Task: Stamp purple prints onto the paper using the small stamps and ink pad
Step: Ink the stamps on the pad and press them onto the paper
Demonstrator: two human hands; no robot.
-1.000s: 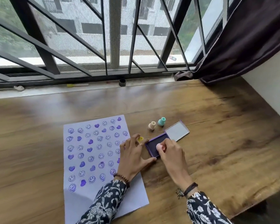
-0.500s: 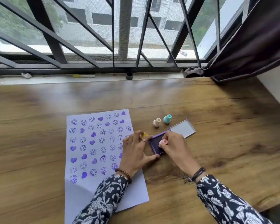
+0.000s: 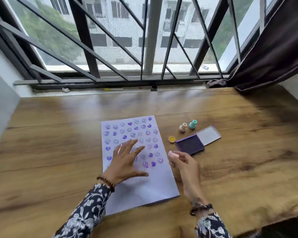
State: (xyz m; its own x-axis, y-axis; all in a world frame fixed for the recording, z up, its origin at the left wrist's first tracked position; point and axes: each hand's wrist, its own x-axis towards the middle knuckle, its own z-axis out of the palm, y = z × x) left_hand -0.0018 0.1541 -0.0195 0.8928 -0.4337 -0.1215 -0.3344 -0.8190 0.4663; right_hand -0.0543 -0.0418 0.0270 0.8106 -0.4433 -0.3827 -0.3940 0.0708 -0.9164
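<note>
A sheet of white paper [image 3: 155, 184] covered with several purple smiley and heart prints lies on the wooden table. My left hand [image 3: 126, 161] rests flat on the paper, fingers spread, holding nothing. My right hand [image 3: 182, 162] hovers just past the paper's right edge, pinching a small pink stamp [image 3: 172, 154] at its fingertips. The purple ink pad [image 3: 190, 145] lies to the right with its lid [image 3: 208, 135] folded open. A yellow smiley stamp [image 3: 171, 139] lies beside the pad. A beige stamp [image 3: 183, 127] and a teal stamp [image 3: 193, 124] stand behind it.
The wooden table [image 3: 248, 160] runs to a window sill with black bars [image 3: 148, 48]. A dark curtain [image 3: 273, 48] hangs at the back right. A small black cap [image 3: 154, 87] and a yellow pen [image 3: 113, 89] lie on the sill. The table's front edge drops off at the lower right.
My right hand lifted the pink stamp off the ink pad and moved left toward the paper. My left hand left the pad's edge and spread flat on the paper. The view shifted.
</note>
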